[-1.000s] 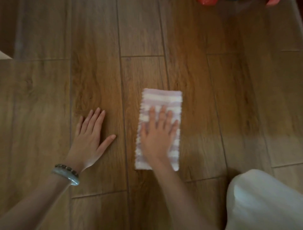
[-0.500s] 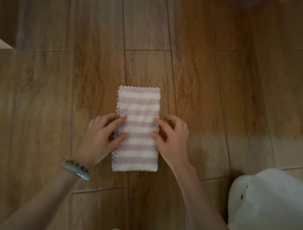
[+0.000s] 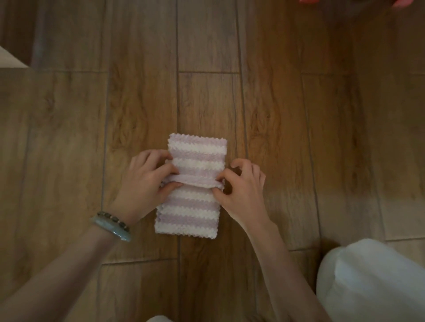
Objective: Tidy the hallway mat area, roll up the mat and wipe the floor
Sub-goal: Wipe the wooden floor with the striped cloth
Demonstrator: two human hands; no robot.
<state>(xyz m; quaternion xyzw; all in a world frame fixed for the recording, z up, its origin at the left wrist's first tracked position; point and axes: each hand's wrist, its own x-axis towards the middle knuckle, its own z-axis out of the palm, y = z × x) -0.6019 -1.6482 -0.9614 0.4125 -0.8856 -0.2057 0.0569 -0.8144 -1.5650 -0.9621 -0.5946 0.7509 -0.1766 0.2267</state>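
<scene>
On the wooden floor (image 3: pixel 287 128), in the middle of the head view, lies a folded cloth (image 3: pixel 195 149) with pale purple and white stripes and zigzag edges, its long side running away from the person. Both hands work at its midline. The left hand (image 3: pixel 147 183) has its fingers curled against the cloth's left edge, thumb and forefinger pinching a raised ridge of fabric that crosses the cloth from side to side. The right hand (image 3: pixel 241 188) pinches the other end of that same ridge at the right edge, thumb below and forefinger above, its remaining fingers bent and lifted clear of the floor. The ridge stands slightly proud of the cloth; the striped parts above and below it lie flat on the boards.

The left wrist wears a pale green bangle (image 3: pixel 112 229) and, just beside it, a string of dark beads (image 3: pixel 115 219). White fabric (image 3: pixel 372 282), seemingly the person's clothing, fills the lower right corner. The floor is brown wood-grain planks with dark joints, lit more warmly toward the upper right. A pale wedge (image 3: pixel 10 58) shows at the left edge, and bits of something red (image 3: pixel 308 1) peek in along the top right edge; I cannot tell what either is.
</scene>
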